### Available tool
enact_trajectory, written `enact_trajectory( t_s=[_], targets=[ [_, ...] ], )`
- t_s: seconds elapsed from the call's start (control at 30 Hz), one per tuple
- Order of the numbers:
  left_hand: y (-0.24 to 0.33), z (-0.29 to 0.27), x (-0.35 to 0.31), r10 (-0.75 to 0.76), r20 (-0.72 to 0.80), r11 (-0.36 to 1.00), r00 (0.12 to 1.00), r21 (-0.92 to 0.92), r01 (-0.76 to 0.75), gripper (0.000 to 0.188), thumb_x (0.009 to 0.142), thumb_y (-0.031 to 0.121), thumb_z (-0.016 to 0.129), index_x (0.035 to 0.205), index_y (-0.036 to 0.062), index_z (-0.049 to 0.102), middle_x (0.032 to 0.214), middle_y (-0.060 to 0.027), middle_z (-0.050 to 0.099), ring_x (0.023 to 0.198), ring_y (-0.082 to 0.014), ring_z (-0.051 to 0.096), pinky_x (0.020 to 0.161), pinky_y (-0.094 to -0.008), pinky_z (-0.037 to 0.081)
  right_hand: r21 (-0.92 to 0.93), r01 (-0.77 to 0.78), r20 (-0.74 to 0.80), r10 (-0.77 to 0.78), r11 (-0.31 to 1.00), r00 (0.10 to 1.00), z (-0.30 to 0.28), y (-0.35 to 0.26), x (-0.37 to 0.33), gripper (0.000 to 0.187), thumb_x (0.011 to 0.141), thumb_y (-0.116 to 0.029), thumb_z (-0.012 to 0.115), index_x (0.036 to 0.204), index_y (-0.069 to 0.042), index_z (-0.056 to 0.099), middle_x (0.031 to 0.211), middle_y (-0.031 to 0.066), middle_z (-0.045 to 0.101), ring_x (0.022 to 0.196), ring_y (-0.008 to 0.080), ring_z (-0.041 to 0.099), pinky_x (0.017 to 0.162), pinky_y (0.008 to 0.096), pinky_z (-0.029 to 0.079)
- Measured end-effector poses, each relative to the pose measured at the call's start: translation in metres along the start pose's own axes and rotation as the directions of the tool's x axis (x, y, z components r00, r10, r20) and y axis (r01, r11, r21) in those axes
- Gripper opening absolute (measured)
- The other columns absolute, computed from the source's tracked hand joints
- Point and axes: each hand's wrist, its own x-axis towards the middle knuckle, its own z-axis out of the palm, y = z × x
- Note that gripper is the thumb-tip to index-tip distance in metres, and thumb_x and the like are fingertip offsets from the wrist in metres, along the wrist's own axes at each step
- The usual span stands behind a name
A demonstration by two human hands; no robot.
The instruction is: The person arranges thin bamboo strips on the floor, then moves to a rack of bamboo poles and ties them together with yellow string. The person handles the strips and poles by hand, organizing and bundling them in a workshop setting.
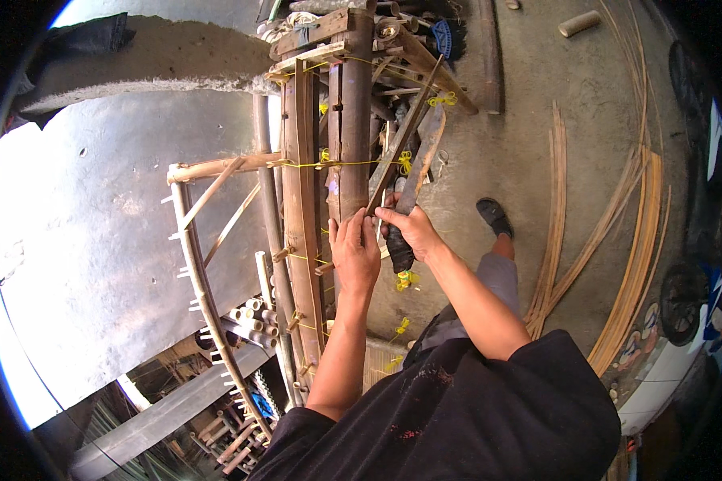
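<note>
A: State of each hand?
B: Right hand (pixel 411 231) was closed around the black-wrapped handle of the knife (pixel 422 164), blade pointing away from it. Left hand (pixel 355 250), just beside, had fingers mostly extended; fingertips met the near end of the dark strip (pixel 394 156), which ran beyond both hands. Could not tell whether it was pinched.
A: Risks?
B: Judged: a blade slip could nick the left fingertips, cause being hands so close; a loose left hold could let the strip twist.
A: Counts?
B: 1 knife, 1 dark strip, 1 short bamboo piece (pixel 579 24) far beyond the right hand, at least 5 yellow ties (pixel 405 163) near both hands. Floor strips (pixel 555 216), right of the right hand, overlapped; uncounted.
</note>
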Motion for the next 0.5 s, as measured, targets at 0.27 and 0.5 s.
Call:
enact_trajectory(
  t_s=[0.27,0.5],
  targets=[
    [0.008,-0.003,0.005,-0.125,0.024,0.992,0.992,0.016,0.125,0.022,0.097,0.012,0.062,0.113,0.0000,0.071,0.097,-0.0201,0.067,0.090,-0.0401,0.064,0.094,-0.0463,0.048,-0.173,0.032,0.034,-0.027,0.984,0.999,0.008,-0.006,-0.008,0.013,0.094,-0.013,0.072,0.100,-0.003,0.067,0.087,0.0003,0.065,0.076,0.0106,0.061,0.067,0.0277,0.050],
    [-0.003,0.000,-0.004,0.013,0.046,0.998,0.999,0.058,-0.015,0.021,0.096,0.012,0.063,0.112,0.0017,0.071,0.101,-0.0182,0.065,0.096,-0.0396,0.063,0.108,-0.0518,0.040,-0.161,0.094,0.024,-0.092,0.982,0.995,-0.001,0.008,-0.011,0.012,0.094,-0.012,0.071,0.100,-0.002,0.067,0.086,0.0018,0.066,0.075,0.0103,0.061,0.068,0.0273,0.050]
  ],
)
